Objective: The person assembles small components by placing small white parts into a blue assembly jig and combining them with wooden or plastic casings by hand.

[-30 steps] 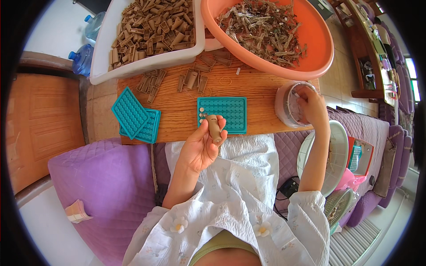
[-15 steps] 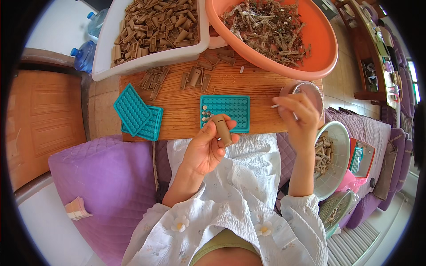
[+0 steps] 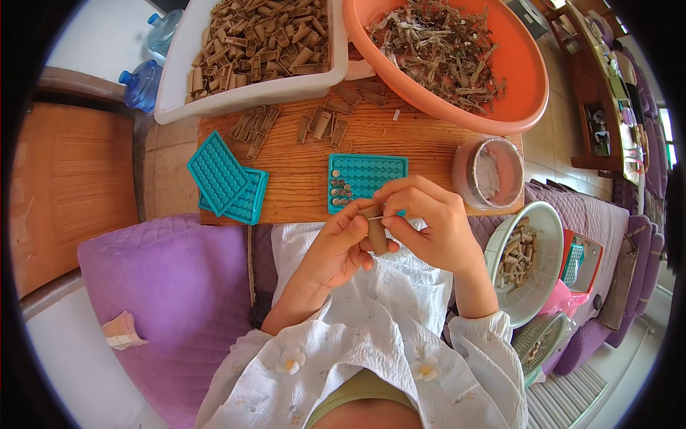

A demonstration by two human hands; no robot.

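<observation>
While the left hand [image 3: 337, 239] clasps a tan tube [image 3: 377, 237], the right hand [image 3: 434, 223] pinches a pale strip [image 3: 376, 218] across its far end.

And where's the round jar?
In the head view, the round jar stands on the table at the right, between the orange basin and the right hand.

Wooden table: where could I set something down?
The table looks bare between the middle teal tray and the round tub, and left of that tray, toward the stacked trays. Crowded: the back, with brown pieces and orange basin.
</observation>
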